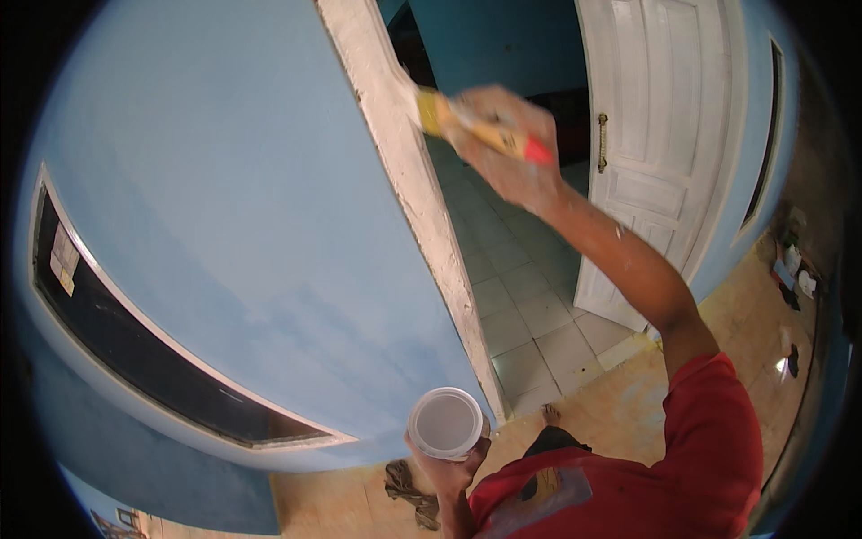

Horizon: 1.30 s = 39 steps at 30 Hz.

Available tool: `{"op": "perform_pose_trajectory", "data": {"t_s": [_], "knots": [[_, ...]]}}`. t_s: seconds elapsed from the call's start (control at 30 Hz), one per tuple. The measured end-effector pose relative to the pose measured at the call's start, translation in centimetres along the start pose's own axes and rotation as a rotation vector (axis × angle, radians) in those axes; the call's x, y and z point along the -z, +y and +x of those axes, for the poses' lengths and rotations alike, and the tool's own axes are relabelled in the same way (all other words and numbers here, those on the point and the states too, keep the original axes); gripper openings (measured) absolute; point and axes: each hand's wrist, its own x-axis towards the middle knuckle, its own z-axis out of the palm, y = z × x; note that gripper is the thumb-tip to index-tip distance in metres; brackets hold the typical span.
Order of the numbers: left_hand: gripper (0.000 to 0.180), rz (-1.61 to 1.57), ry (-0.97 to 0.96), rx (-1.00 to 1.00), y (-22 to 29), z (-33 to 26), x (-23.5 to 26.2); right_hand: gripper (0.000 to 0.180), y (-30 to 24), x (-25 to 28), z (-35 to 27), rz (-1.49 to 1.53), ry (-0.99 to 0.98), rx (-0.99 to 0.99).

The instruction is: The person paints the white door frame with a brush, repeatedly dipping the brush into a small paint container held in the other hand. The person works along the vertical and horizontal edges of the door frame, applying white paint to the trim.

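Light blue wall (224,225) meets a rough white door frame (422,207); tiled floor (530,305) and white door (664,117) lie beyond. Right hand (507,148), closed around a paintbrush (476,126), sets bristles on the frame. Left hand (449,463) grips a small white paint tub (445,422) low down.

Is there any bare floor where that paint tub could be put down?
The grey floor tiles between the white door frame and white door lie bare. By the person's foot a dark rag crowds the floor; clutter lines the right wall.
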Motion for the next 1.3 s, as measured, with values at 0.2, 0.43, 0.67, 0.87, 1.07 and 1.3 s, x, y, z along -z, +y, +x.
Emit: {"op": "perform_pose_trajectory", "data": {"t_s": [0.2, 0.43, 0.67, 0.87, 1.07, 1.3], "knots": [[0.104, -0.108, 0.015, -0.004, -0.3, 0.3, -0.5, 0.014, -3.9, 5.5, -7.1, 0.035, -0.405, -0.522], [0.097, -0.048, -0.007, 0.029, 1.6, 1.4, -0.4, 0.025, -1.9, 0.2, 10.6, -0.532, -0.54, -0.483], [0.098, -0.054, 0.003, 0.037, -0.5, 0.0, -0.4, 0.013, 0.2, -0.6, 8.7, -0.169, -0.044, 0.347], [0.098, -0.067, -0.001, 0.014, -1.8, -0.2, 0.2, 0.023, -5.7, 3.9, -12.5, -0.024, -0.397, -0.108], [0.099, 0.008, 0.022, 0.034, -1.8, 0.4, 1.3, 0.018, -6.2, 4.8, -12.6, 0.182, -0.51, -0.314], [0.097, 0.017, -0.062, 0.047, 0.3, 1.2, 0.8, 0.014, -1.0, 1.6, -1.1, 0.147, 0.05, -0.201]]}}
